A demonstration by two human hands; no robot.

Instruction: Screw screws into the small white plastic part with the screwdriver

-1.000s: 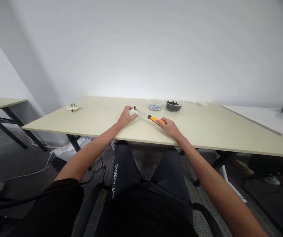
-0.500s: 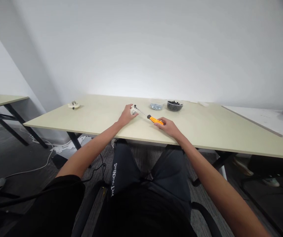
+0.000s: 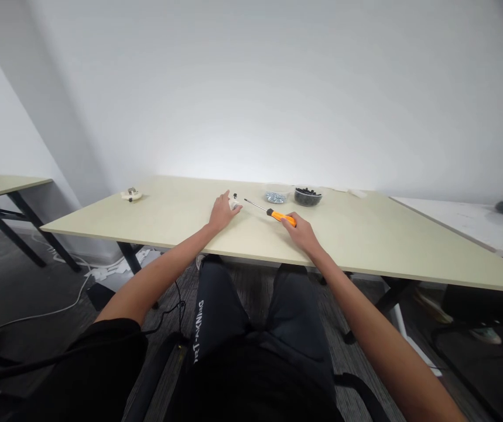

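My left hand (image 3: 222, 212) is closed around a small white part (image 3: 233, 203) on the table, with its fingers hiding much of it. A small black piece (image 3: 235, 195) shows at the top of that part. In my right hand (image 3: 299, 228) is a screwdriver (image 3: 281, 217) with an orange and black handle. Its thin metal shaft points left, and the tip is a short way to the right of the white part, apart from it.
Behind the hands stand a clear container of shiny metal pieces (image 3: 274, 197) and a clear bowl of black pieces (image 3: 307, 197). A cream-coloured assembly (image 3: 132, 194) lies at the table's (image 3: 181, 205) left end. A white table (image 3: 448, 220) adjoins on the right.
The screwdriver's tip has drawn away to the right from the black piece on the white part. My left hand still holds the white part.
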